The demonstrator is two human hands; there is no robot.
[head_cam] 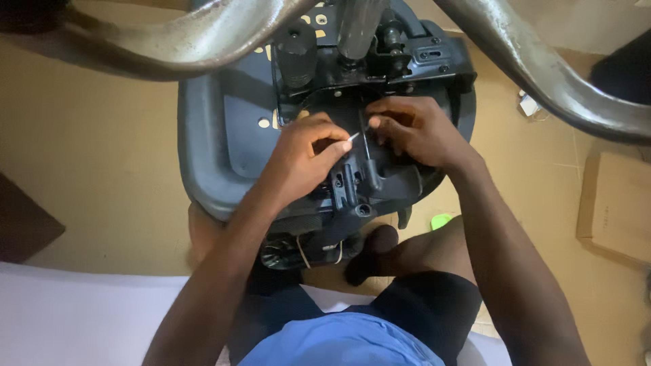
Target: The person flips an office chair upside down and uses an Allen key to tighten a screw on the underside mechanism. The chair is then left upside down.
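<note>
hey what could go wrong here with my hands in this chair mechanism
1. Both hands, left and right, pinch small parts in the black mechanism; a fingertip might get nipped if a part moves.
2. The thin white piece at the left fingertips looks easy to drop into the gaps.
3. The upturned seat leans on your legs and could shift.

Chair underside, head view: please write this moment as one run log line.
left hand: pinches thin white piece | right hand: fingertips on black mechanism | upturned chair seat | metal legs above
</note>
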